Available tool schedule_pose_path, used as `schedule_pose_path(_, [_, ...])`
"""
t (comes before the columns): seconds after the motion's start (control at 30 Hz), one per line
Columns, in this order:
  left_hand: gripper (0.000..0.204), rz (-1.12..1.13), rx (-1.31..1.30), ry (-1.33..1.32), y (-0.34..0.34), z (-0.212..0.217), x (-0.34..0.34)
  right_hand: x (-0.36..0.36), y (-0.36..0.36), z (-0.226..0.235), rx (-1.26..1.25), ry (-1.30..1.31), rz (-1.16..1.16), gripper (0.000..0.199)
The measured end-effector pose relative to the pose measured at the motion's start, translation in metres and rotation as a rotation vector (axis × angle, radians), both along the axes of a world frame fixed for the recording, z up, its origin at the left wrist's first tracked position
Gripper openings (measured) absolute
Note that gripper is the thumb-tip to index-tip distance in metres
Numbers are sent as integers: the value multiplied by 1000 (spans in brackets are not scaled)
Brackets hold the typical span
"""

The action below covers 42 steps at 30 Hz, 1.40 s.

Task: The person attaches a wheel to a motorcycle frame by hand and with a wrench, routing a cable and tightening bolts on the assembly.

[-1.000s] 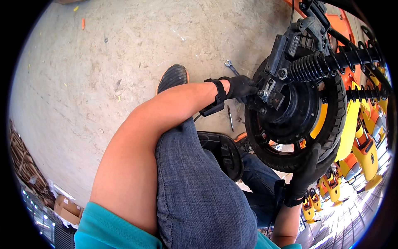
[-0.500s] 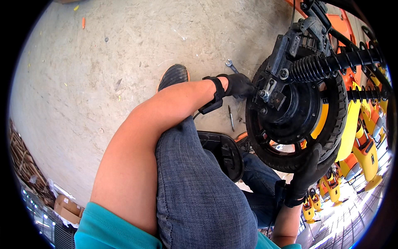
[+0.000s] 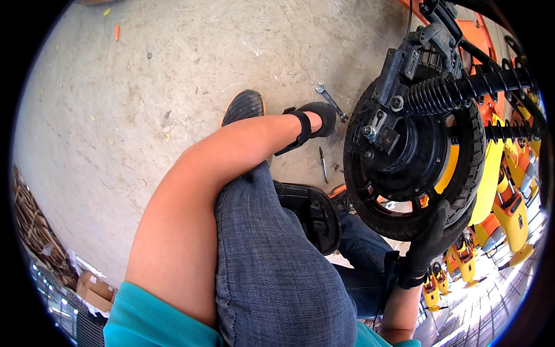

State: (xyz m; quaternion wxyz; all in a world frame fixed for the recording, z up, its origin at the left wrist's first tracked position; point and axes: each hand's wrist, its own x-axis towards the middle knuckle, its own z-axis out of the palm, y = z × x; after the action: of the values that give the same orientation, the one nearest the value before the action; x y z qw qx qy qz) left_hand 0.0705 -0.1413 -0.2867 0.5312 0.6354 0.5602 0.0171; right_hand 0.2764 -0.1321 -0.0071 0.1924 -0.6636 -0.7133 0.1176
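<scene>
In a black glove, my right hand [image 3: 435, 238] grips the lower edge of a black knobby-tyred wheel [image 3: 354, 173], its thumb lying along the tread. The wheel has a large dark hub, and a bolt with a nut [image 3: 368, 130] sticks out at its axle bracket. My left hand [image 3: 324, 119], also in a black glove, hangs over the floor left of the wheel, apart from it. Its fingers point away and are hidden, so its grip does not show. Just beyond it lies a combination wrench [image 3: 332, 103] on the concrete.
A black coil-spring shock absorber [image 3: 436, 95] rises from the wheel bracket. A slim pen-like tool [image 3: 323, 165] lies on the floor near a black tray-like object [image 3: 315, 217] by my knee. Several yellow machines [image 3: 511, 222] stand at right; a cardboard box [image 3: 95, 291] sits lower left.
My left hand has drawn back leftward from the axle bracket, uncovering more of the wrench. My right hand stays on the tyre, and the wheel looks nearly unmoved.
</scene>
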Motion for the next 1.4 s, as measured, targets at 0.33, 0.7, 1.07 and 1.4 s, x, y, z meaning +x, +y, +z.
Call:
schedule_pose_path(0.33, [27, -108, 5, 95, 16, -8, -31, -4, 0, 0, 5, 55, 18, 61])
schedule_pose_path(0.7, [35, -398, -52, 72, -8, -44, -23, -3, 0, 1, 16, 37, 1, 60])
schedule_pose_path(1.07, [19, -37, 73, 99, 7, -15, -46, -2, 0, -2, 20, 29, 0, 60])
schedule_pose_path(1.4, [30, 94, 0, 64, 28, -16, -60, -2, 0, 0, 16, -4, -19, 60])
